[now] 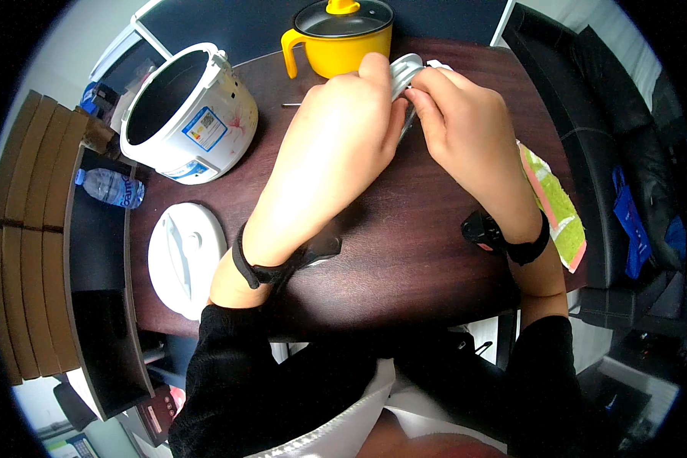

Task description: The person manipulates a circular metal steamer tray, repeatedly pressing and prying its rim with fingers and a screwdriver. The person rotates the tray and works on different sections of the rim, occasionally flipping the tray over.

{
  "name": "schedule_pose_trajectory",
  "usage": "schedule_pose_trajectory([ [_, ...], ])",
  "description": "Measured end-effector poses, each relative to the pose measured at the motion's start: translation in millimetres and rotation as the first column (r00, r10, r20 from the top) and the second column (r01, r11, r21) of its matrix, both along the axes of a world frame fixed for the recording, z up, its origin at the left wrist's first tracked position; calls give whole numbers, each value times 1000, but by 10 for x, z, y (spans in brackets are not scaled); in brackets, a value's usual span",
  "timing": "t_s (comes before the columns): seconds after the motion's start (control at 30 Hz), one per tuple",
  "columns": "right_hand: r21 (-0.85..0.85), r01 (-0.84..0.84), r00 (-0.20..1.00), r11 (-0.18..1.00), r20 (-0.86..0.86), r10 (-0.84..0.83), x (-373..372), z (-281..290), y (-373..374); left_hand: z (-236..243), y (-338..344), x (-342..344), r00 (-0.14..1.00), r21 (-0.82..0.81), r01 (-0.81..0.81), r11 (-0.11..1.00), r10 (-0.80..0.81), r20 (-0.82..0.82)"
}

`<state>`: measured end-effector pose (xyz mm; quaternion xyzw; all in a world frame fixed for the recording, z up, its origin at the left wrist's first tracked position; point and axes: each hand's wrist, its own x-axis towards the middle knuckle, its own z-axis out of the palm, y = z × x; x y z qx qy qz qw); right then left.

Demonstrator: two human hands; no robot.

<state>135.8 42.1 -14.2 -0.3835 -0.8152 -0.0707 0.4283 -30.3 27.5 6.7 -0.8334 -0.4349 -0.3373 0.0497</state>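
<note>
Above the far part of the brown table, both my hands are closed on a pale grey piece with curved ridges [405,70]. Most of it is hidden, so its kind cannot be made out. My left hand [355,122] wraps round it from the left, its back toward me. My right hand [466,111] pinches its right edge between thumb and fingers. Just beyond stands a yellow pot [343,52] with a dark glass lid and side handle. To the left, a white rice cooker body [225,126] stands without its lid, tilted in the picture.
A white oval lid [206,267] with a handle lies at the table's left edge. On a dark shelf beside it rests a water bottle [113,188]. A green and pink cloth [561,206] lies at the right edge. Brown boxes [30,168] are stacked far left; a black sofa [588,145] stands right.
</note>
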Motion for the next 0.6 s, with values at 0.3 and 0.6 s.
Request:
schedule_pose_trajectory([
  [0.3, -576, -495, 766, 650, -642, 14, 46, -38, 66, -22, -27, 16, 999, -46, -28, 999, 29, 15],
  [0.6, -451, -249, 922, 857, -382, 67, 239, 0, 276, 60, 87, -206, 1000, -27, 6, 1000, -6, -2],
])
